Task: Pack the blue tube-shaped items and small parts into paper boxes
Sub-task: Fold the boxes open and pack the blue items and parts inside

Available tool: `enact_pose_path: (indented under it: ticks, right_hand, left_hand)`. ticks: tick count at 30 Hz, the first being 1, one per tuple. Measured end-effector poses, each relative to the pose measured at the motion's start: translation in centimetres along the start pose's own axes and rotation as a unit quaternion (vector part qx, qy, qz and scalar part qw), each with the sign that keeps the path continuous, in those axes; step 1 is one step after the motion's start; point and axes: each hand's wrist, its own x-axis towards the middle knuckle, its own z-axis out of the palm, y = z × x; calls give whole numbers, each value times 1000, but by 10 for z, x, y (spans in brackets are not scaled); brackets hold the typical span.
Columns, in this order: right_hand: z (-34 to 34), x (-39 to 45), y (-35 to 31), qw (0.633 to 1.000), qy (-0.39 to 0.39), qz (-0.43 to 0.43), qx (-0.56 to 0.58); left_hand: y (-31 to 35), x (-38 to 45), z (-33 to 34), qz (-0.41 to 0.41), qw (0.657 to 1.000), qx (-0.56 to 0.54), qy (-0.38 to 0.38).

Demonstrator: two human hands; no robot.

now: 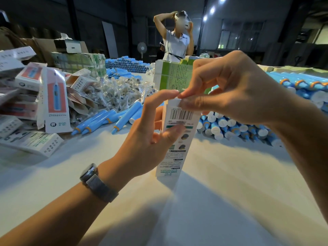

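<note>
White card, the paper box [177,135] stands upright on the pale surface [213,201], close in front of you and between your two hands, with its barcode panel facing you. Your left hand [150,134] curls round the body of the box, thumb pressed on the front panel, forefinger reaching up to the top edge. Your right hand [229,89] pinches the top flap [174,102] between thumb and fingertips. This looks like the closing step, though what is inside cannot be seen. Keep the left grip firm but light, so the thin walls do not buckle, and steer the flap's tongue squarely into the slot before pressing down; a skewed tuck will likely crease the card. The loose blue tubes [99,121] lie just beyond on the left, and the bagged small parts [120,89] are heaped behind them.
</note>
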Motion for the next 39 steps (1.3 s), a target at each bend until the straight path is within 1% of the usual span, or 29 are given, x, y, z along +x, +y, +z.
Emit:
enact_pose_path:
  ticks: [2, 5, 7, 10, 12, 16, 21, 23, 29, 33, 39]
  right_hand:
    - [-3, -1, 3, 1000, -12, 2, -5]
    - [-5, -3, 6, 1000, -8, 6, 8]
    - [-4, -3, 7, 1000, -9, 3, -4]
    - [-3, -3, 8, 999, 24, 10, -25]
    - [-3, -3, 7, 999, 33, 4, -40]
    - [-2, -1, 2, 995, 20, -27, -95]
    - [-1, -2, 2, 993, 19, -40, -105]
    - [-1, -1, 4, 994, 14, -41, -97]
    - [-1, -1, 12, 999, -4, 12, -41]
    - [6, 0, 16, 999, 15, -2, -34]
    - [14, 1, 22, 999, 13, 10, 51]
  left_hand:
    - [-1, 0, 0, 2, 1000, -4, 0]
    - [-2, 1, 0, 0, 1000, 4, 2]
    - [-2, 1, -1, 1, 1000, 7, 3]
    - [-3, 1, -1, -5, 1000, 4, 10]
    - [-3, 0, -2, -6, 1000, 3, 12]
    - [-3, 1, -3, -2, 1000, 11, 2]
    - [-4, 0, -4, 12, 1000, 14, -11]
    - [-5, 0, -3, 11, 1000, 10, -8]
    - [-9, 0, -4, -3, 1000, -21, 4]
    - [-11, 0, -4, -3, 1000, -22, -1]
    - [-15, -1, -5, -6, 1000, -18, 9]
